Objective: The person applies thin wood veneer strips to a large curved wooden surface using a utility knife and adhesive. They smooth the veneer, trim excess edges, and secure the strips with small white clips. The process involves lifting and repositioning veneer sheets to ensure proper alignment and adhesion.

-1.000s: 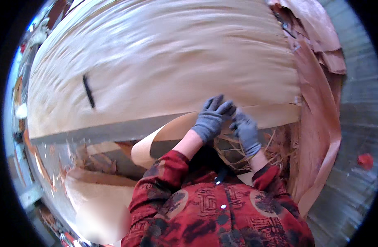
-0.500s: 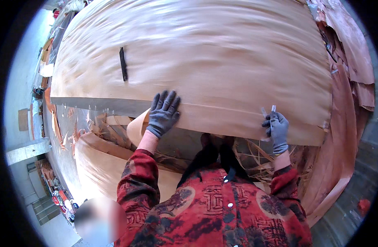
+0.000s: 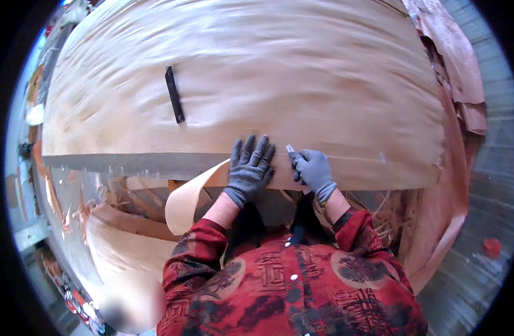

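Note:
A broad, wrinkled sheet of pale wood veneer (image 3: 301, 67) covers the work surface. Along its near edge runs a narrower band (image 3: 380, 176) whose left end curls down (image 3: 181, 210). My gloved left hand (image 3: 250, 171) lies flat on this seam, fingers spread. Just right of it, my gloved right hand (image 3: 314, 173) is closed round a small pale tool (image 3: 290, 148), held at the seam. A short translucent strip (image 3: 383, 158) sits across the seam farther right. Left of centre a dark bar (image 3: 174, 94) rests on the veneer.
Reddish veneer sheets (image 3: 461, 168) hang along the right side. Torn offcuts (image 3: 150, 199) and a curved pale sheet (image 3: 122, 241) lie below the near edge. A grey strip (image 3: 111, 164) shows along that edge at left. Assorted stacked items line the far left.
Since half a second ago my right hand has moved left, close beside my left hand. A translucent strip now shows where it was. One second ago my left hand was more curled.

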`<state>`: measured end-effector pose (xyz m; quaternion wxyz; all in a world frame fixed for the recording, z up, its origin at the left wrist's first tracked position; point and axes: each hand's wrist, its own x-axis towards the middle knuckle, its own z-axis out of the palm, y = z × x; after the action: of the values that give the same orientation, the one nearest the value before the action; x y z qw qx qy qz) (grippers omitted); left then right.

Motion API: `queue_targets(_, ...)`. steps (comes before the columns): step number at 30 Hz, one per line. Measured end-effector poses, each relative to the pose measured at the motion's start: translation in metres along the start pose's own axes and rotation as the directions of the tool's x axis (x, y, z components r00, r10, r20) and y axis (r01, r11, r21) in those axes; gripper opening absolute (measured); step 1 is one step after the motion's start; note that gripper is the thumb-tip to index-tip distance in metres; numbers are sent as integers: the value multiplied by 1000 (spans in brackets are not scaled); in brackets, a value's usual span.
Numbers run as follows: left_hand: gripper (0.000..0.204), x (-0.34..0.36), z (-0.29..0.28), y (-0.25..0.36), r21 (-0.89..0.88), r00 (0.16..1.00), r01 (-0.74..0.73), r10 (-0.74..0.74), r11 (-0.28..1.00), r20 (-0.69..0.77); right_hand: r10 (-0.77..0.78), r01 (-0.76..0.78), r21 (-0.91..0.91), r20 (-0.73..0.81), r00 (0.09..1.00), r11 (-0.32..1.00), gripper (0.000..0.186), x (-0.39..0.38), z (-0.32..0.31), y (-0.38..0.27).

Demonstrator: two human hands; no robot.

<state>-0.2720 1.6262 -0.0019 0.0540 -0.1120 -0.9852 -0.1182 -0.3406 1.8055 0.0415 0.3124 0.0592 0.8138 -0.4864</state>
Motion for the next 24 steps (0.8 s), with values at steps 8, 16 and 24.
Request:
queue_targets(8,51,19,19,9,-182,946,-321,306,929,-107,28,-158,-506,-254,967,848,34,7,-2,10)
queue_targets(16,41,24,27,15,-125,959,-257,236,958,-157,124,-96,115,-264,957,989,27,-37,27,28)
queue_targets(24,47,17,24,-6,-172,948,-316,302,933,-102,149,20,457,-330,932,889,20,-25,38,25)
